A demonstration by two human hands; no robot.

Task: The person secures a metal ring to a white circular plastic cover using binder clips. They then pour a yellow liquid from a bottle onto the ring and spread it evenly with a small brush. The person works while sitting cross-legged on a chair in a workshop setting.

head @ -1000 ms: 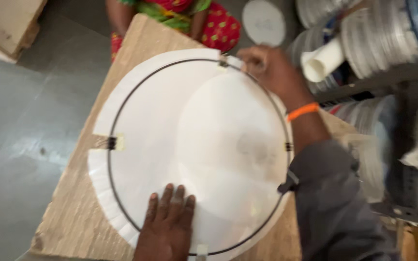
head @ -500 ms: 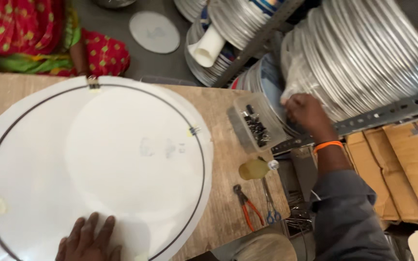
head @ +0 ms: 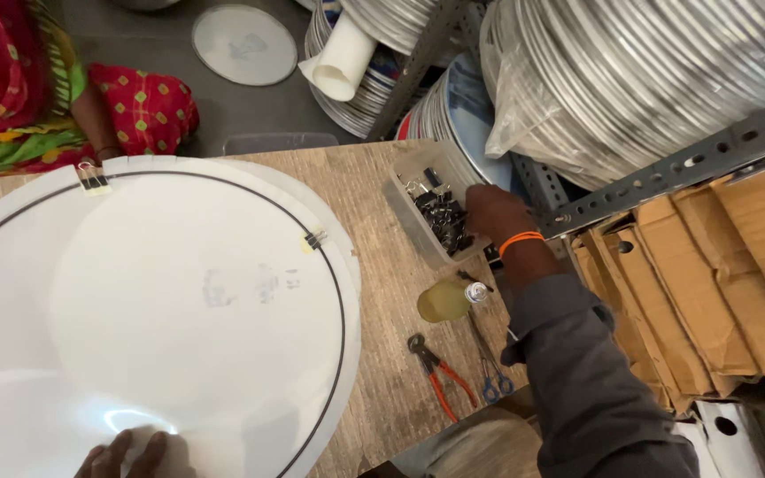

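The right hand's (head: 496, 215) grip reached into the clear tray of binder clips (head: 436, 212); whether it grasped one, I could not tell. Left of that tray, the left hand (head: 126, 452) lay flat, unclenched, on the white disc (head: 179, 301), which could slip under such light pressure.

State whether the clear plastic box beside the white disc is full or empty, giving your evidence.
Partly full. The clear plastic box holds a heap of black binder clips at one end, its near end bare; the right hand reaches into it.
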